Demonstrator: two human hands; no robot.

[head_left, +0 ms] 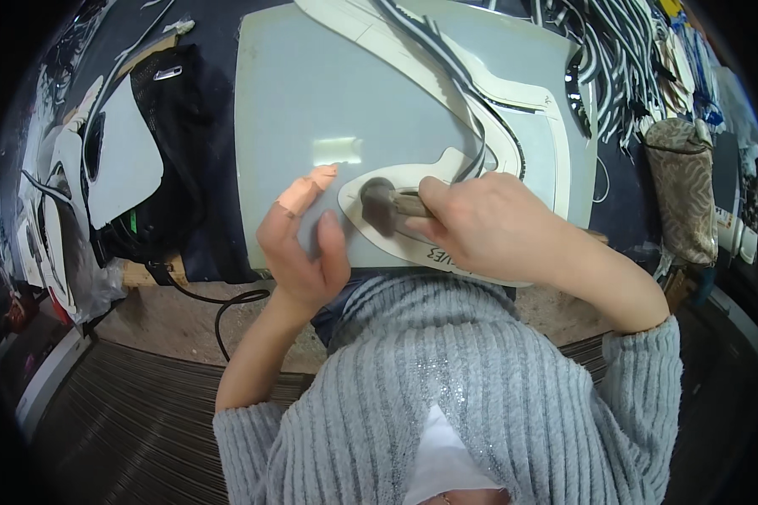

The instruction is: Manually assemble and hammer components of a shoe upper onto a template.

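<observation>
My right hand [497,220] is closed round the short wooden handle of a hammer, whose dark head [379,207] is slightly blurred. The hammer head is over the rounded end of a white flat pattern piece [350,195] with hand-drawn marks. A dark grey strip [470,105] runs down from the far edge across the white pieces to my right hand. My left hand [301,244] is open beside the rounded end, holding nothing, with its thumb and fingers apart. A tan wrap covers one finger.
A pale grey work board [290,93] lies on the dark table. At left are a black mesh bag [177,114] and white cut pieces [126,172]. Bundled grey strips [619,63] lie at the far right, above a patterned pouch [680,189]. A black cord [219,313] hangs at the near edge.
</observation>
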